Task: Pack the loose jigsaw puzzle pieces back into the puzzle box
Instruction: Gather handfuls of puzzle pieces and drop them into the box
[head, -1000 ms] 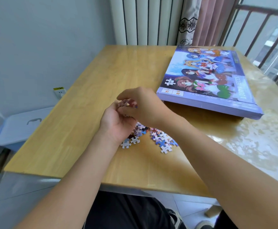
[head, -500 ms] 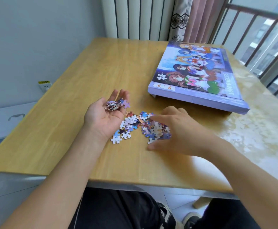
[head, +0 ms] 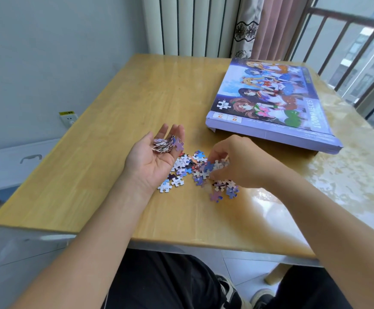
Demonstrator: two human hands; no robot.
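a: while the counter (head: pixel 119 121) takes up most of the view, how far along would you say the packing is?

b: early, by my guess. the puzzle box (head: pixel 268 103) lies lid-on at the far right of the counter, nothing visibly going into it, and it looks closed, so opening it is left to do

a: and the pieces?

b: most sit in a loose pile (head: pixel 195 170) on the counter near the front edge, well apart from the box. a small stack of pieces (head: pixel 164 144) lies in the left hand (head: pixel 153 158), which is held palm up, fingers straight and relaxed, cupping rather than gripping

a: the right hand?

b: the right hand (head: pixel 237 163) is down on the right side of the pile, fingers curled, pinching a few pieces at their tips. the pile lies between the two hands, touching the right one and just beside the left

a: so what's left?

b: gathering the rest, then carrying it all to the box
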